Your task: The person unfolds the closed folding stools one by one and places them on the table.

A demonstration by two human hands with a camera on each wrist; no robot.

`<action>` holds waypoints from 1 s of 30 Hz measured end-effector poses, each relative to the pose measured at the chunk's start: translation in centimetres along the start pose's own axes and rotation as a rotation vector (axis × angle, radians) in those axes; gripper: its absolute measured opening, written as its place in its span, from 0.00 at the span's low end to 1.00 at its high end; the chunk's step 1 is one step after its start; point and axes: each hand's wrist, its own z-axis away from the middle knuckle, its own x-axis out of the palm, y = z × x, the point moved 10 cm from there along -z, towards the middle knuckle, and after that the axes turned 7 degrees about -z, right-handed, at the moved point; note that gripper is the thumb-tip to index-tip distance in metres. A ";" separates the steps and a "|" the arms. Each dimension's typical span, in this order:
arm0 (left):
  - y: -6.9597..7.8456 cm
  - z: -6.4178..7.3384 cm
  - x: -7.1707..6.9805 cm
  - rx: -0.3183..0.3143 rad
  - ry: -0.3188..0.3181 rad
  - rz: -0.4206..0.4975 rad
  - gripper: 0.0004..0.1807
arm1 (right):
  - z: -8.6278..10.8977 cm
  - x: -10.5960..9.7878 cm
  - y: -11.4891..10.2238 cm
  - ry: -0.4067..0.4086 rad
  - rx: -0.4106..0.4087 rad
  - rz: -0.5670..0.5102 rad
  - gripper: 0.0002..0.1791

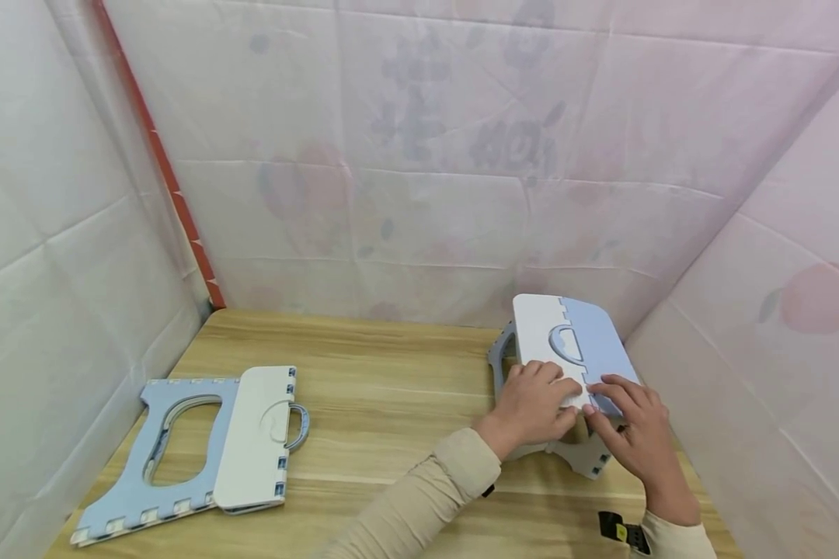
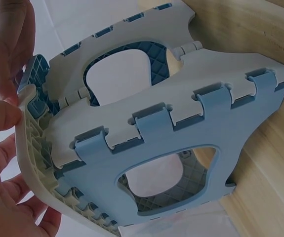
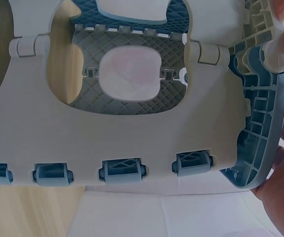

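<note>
I have the left hand [image 1: 531,405] and right hand [image 1: 635,431] resting, fingers loosely spread, on the upright folding stool [image 1: 597,334] at right.

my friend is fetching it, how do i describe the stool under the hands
Find the wood-grain table between pale printed sheets, then look at its right side. A blue-and-white plastic folding stool is there, a left hand and a right hand touching its near end. Unlike the other blue-and-white stool, which lies folded flat, it stands on its legs.
</note>
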 end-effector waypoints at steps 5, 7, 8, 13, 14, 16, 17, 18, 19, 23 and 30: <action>0.2 0.2 -0.3 -0.019 0.058 -0.030 0.16 | -0.1 -0.1 0.2 -0.007 0.000 -0.017 0.15; 0.2 0.3 -0.5 -0.020 0.077 -0.028 0.15 | -0.1 -0.1 0.1 -0.008 0.001 -0.024 0.14; 0.2 0.4 -0.5 -0.019 0.080 -0.022 0.15 | -0.1 -0.1 0.0 -0.013 0.001 -0.024 0.14; -0.5 1.1 -1.9 -0.024 0.113 0.003 0.16 | -0.2 -0.4 -0.6 -0.021 0.024 -0.008 0.18; -0.7 1.2 -2.2 -0.032 0.116 0.007 0.16 | -0.2 -0.6 -0.7 -0.022 0.034 0.003 0.19; -1.1 1.3 -2.7 -0.040 0.125 0.011 0.17 | -0.4 -0.9 -0.8 -0.016 0.045 0.016 0.21; -1.3 1.4 -2.8 -0.042 0.119 0.017 0.16 | -0.5 -1.0 -0.9 -0.016 0.052 0.027 0.22; -1.4 1.4 -2.9 -0.041 0.117 0.027 0.16 | -0.6 -1.0 -1.0 -0.017 0.053 0.039 0.22; -1.5 1.5 -2.9 -0.039 0.107 0.035 0.16 | -0.7 -1.0 -1.1 -0.020 0.052 0.052 0.22; -1.9 2.0 -2.7 -0.032 0.055 0.042 0.18 | -1.0 -0.7 -1.9 -0.040 0.042 0.086 0.24; -4.3 3.7 -3.0 -0.061 0.010 0.023 0.20 | -1.8 -0.2 -3.6 -0.061 0.016 0.055 0.28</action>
